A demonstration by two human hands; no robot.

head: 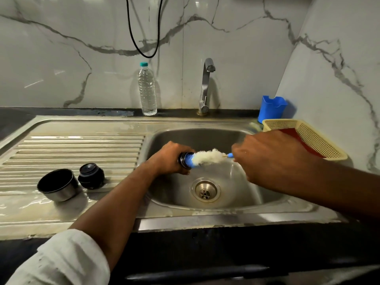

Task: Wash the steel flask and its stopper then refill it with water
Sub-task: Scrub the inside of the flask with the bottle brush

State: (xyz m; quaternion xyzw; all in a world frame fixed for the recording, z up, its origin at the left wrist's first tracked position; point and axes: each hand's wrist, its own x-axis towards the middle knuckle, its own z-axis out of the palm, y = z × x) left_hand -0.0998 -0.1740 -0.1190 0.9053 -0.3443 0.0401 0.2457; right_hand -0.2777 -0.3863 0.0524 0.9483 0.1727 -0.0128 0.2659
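Observation:
My left hand (170, 159) grips the steel flask (183, 159) over the sink basin (205, 138), holding it sideways with its mouth pointing right; most of its body is hidden by my fingers. A bottle brush (207, 157) with white bristles and a blue tip is partly pushed into the flask's mouth. My right hand (273, 159) holds the brush by its blue handle. The dark stopper (91, 176) stands on the ribbed drainboard (72, 149) to the left, with the steel cup lid (58, 187) next to it, open side up.
A steel tap (206, 87) rises behind the basin, and a clear water bottle (147, 90) stands to its left. A blue plastic holder (271, 109) and a cream mesh basket (308, 134) sit at the right corner. The drain (205, 191) lies below the flask.

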